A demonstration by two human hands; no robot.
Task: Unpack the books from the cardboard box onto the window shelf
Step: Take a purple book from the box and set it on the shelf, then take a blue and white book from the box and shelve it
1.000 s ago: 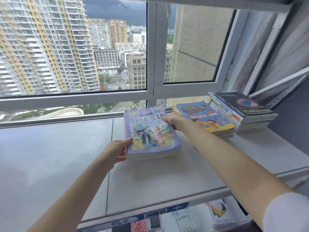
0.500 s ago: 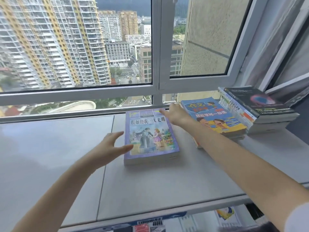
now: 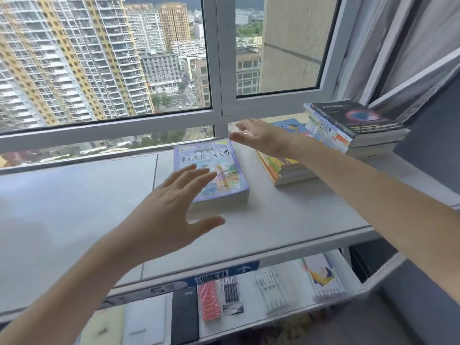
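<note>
A purple-covered book (image 3: 219, 168) lies flat on the grey window shelf (image 3: 286, 220), near the window frame. My left hand (image 3: 171, 210) hovers above and in front of it, fingers spread, holding nothing. My right hand (image 3: 261, 138) is raised just past the book's far right corner, open and empty. Right of it sits a short stack with a blue and orange cover (image 3: 283, 168), partly hidden by my right forearm. A taller stack topped by a black book (image 3: 356, 120) stands at the shelf's right end. The cardboard box (image 3: 249, 268) shows below the shelf's front edge.
Inside the box lie packs of pens (image 3: 230, 293), a red pack (image 3: 209, 300), a black notebook (image 3: 185, 317) and white items. The window (image 3: 219, 70) rises right behind the shelf. A grey curtain (image 3: 408, 46) hangs at the right. The shelf's left half (image 3: 74, 207) is bare.
Both hands let go of the purple book, which now rests on the shelf. They have lifted off and drawn back toward me with fingers spread.
</note>
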